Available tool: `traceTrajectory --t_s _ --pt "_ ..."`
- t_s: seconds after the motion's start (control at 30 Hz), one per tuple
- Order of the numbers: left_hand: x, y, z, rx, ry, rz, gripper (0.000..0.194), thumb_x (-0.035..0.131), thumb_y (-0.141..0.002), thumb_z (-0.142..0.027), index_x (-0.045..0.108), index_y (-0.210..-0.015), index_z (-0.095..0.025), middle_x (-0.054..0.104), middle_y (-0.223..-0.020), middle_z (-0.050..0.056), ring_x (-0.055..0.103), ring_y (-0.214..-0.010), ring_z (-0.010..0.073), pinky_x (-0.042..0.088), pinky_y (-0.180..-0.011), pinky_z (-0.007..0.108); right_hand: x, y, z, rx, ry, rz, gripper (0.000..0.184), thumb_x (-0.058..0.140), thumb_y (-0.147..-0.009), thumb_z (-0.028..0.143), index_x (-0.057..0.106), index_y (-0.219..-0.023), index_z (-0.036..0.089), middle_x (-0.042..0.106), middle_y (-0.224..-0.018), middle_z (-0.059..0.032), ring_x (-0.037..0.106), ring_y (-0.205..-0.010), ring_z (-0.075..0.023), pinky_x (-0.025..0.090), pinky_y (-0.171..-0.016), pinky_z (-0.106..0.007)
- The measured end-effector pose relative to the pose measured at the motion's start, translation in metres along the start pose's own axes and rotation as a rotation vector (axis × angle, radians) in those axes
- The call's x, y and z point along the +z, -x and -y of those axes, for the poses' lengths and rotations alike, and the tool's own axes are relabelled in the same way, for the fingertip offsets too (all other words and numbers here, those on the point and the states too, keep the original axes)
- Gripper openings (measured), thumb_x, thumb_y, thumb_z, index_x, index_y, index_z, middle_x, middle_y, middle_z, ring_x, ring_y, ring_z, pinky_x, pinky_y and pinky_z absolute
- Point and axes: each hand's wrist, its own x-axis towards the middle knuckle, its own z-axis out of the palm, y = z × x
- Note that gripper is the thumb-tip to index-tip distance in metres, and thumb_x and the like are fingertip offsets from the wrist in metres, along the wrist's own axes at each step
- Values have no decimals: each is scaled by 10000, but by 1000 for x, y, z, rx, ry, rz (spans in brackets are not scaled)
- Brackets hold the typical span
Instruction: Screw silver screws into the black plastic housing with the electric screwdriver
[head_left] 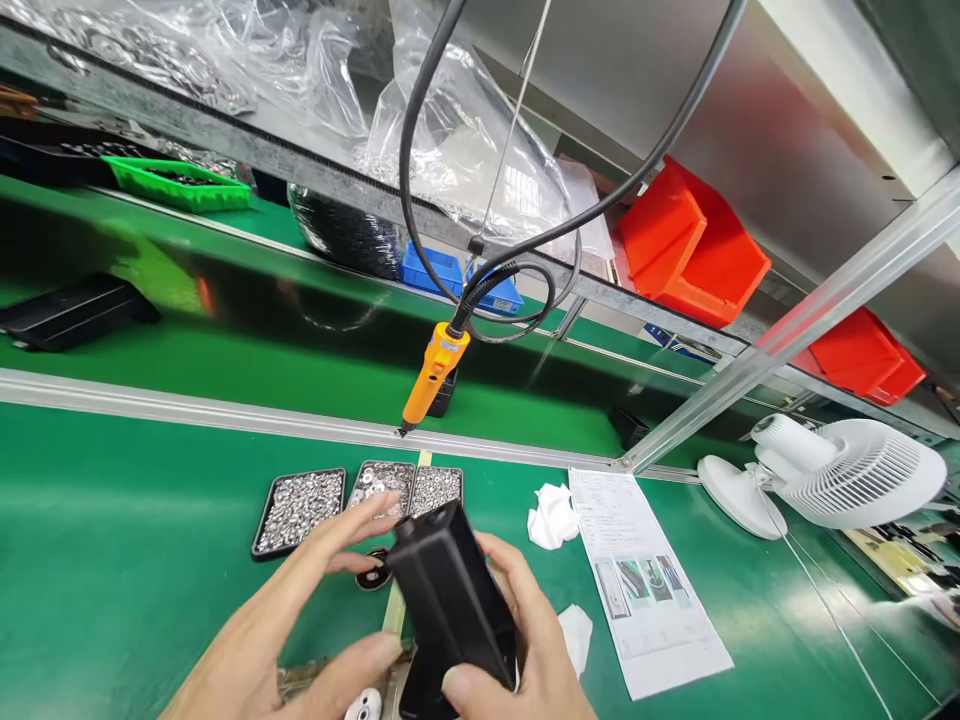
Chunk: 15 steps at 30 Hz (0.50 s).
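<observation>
My right hand (536, 640) grips a black box-like housing (450, 590) from its right side, with the thumb across its lower face. The housing is tilted, and its upper end shows a round hole and a small knob. To its left, my left hand (300, 610) has its fingers and thumb apart. The fingertips are close to the housing's upper end; whether they touch it I cannot tell. Near them is a dark round piece with a silvery centre (373, 572). Partly hidden below is a white disc with holes (365, 705).
Three trays of small metal parts, including the left one (300, 510), stand beyond my hands. An orange electric screwdriver (436, 375) hangs above on a cable. To the right are crumpled white paper (553, 516), a printed sheet (649, 590) and a white fan (855, 475). Red bins (694, 245) sit overhead.
</observation>
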Motion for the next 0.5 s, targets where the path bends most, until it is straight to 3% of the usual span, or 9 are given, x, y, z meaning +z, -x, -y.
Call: traceTrajectory --t_s 0.1,0.17,0.23,0.33,0.43,0.5 --pt "-8 -8 6 -58 228 183 700 695 -908 -462 438 -1559 -447 624 -1512 28 658 -1310 313 590 -1011 407 -6 -3 11 -127 189 51 820 803 -755 163 514 -1499 351 600 -1456 -63 583 -1366 -283 511 -1145 -417" --pt "-8 -10 6 -160 319 184 593 732 -883 -473 574 -1455 -462 696 -1421 21 709 -1232 305 612 -952 389 -6 -4 7 -134 104 21 735 814 -765 218 556 -1444 331 605 -1379 -61 615 -1291 -252 515 -1124 -379" --pt "-8 -9 7 -254 377 132 514 759 -851 -503 664 -1354 -460 761 -1310 18 758 -1133 294 629 -893 372 -4 -3 -4 -46 -16 -24 697 826 -798 325 539 -1433 308 629 -1296 -61 667 -1171 -216 558 -1039 -324" --pt "-11 1 16 -276 326 133 550 813 -791 -503 687 -1324 -455 782 -1262 20 761 -1123 302 627 -884 382 -1 1 -21 28 -120 -8 772 836 -814 435 467 -1473 276 662 -1267 -87 698 -1113 -216 585 -987 -321" --pt "-18 21 32 -281 199 209 665 820 -783 -502 616 -1415 -461 739 -1352 26 731 -1190 319 618 -928 412 1 6 -30 -4 -107 42 791 820 -841 520 442 -1484 258 686 -1271 -109 710 -1125 -226 587 -1007 -342" --pt "-21 36 41 -297 84 200 687 820 -774 -531 601 -1423 -476 735 -1360 10 721 -1212 322 628 -928 414 3 11 -32 -52 -27 57 736 775 -891 537 434 -1491 281 695 -1298 -101 704 -1171 -222 580 -1031 -336"
